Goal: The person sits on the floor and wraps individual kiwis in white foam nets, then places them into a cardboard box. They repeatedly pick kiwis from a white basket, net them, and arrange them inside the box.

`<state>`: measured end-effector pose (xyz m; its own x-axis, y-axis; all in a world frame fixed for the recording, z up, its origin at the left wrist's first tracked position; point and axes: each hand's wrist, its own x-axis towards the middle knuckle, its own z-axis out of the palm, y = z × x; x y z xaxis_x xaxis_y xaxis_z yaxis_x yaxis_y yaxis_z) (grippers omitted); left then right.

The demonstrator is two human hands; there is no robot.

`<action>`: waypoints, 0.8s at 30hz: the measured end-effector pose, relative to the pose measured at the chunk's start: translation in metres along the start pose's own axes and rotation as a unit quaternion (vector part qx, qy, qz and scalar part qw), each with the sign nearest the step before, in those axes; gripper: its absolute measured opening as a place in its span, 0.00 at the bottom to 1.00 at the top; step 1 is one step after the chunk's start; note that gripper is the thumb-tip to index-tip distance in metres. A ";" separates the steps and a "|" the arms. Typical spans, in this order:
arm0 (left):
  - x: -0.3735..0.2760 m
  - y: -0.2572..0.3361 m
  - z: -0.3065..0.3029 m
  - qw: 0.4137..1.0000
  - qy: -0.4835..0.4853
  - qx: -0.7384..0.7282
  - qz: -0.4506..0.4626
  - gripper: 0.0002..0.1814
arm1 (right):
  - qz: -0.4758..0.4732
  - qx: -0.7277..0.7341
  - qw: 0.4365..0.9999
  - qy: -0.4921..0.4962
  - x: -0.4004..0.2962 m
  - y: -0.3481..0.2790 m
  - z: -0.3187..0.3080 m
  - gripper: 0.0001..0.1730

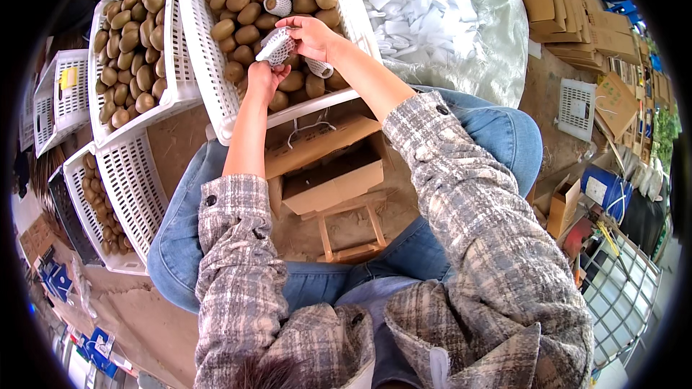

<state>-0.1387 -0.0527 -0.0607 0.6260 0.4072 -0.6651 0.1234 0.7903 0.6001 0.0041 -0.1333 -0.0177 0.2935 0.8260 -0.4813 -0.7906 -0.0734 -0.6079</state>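
Over a white plastic crate (357,16) of kiwifruit (249,13), both hands meet at one white foam net sleeve (275,47). My left hand (266,78) grips its lower end from below. My right hand (311,38) has thumb and fingers on its upper right side. Whether a kiwifruit is inside this sleeve I cannot tell. Two kiwifruit in foam nets lie among the bare ones: a netted kiwifruit (278,5) above the hands, and another netted kiwifruit (319,68) below my right wrist.
A clear plastic bag (503,59) of white foam sleeves (419,11) lies right of the crate. More kiwifruit crates (184,59) stand at left. An open cardboard box (335,186) and a small wooden stool (354,253) are between the knees. Flattened cardboard boxes (546,0) are stacked at upper right.
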 end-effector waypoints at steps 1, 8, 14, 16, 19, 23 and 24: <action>0.005 0.000 -0.009 1.000 -0.016 -0.021 0.012 0.15 | 0.008 -0.002 1.000 -0.003 -0.001 -0.002 0.006 0.14; -0.007 0.001 0.014 0.995 -0.005 -0.098 0.002 0.12 | -0.008 -0.012 1.000 0.006 -0.009 -0.004 0.016 0.14; -0.001 0.011 0.005 0.990 0.103 0.013 0.091 0.15 | -0.094 -0.199 0.972 0.078 -0.006 0.011 0.033 0.13; -0.015 0.014 0.025 0.985 0.146 -0.032 0.083 0.19 | -0.132 -0.258 0.950 0.114 -0.007 0.014 0.029 0.12; -0.028 0.019 0.043 0.983 0.093 -0.032 0.158 0.18 | -0.143 -0.203 0.953 0.176 -0.005 0.017 0.031 0.11; -0.019 0.011 0.044 0.960 0.109 0.075 0.248 0.16 | -0.126 -0.188 0.957 0.182 -0.003 0.019 0.026 0.11; -0.016 0.009 0.042 0.949 0.126 0.074 0.281 0.17 | -0.135 -0.199 0.952 0.189 -0.004 0.021 0.028 0.11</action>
<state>-0.1149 -0.0715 -0.0257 0.4228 0.8566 -0.2958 -0.0574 0.3511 0.9346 -0.0281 -0.1228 -0.0108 0.6895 0.5900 -0.4201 -0.4139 -0.1551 -0.8970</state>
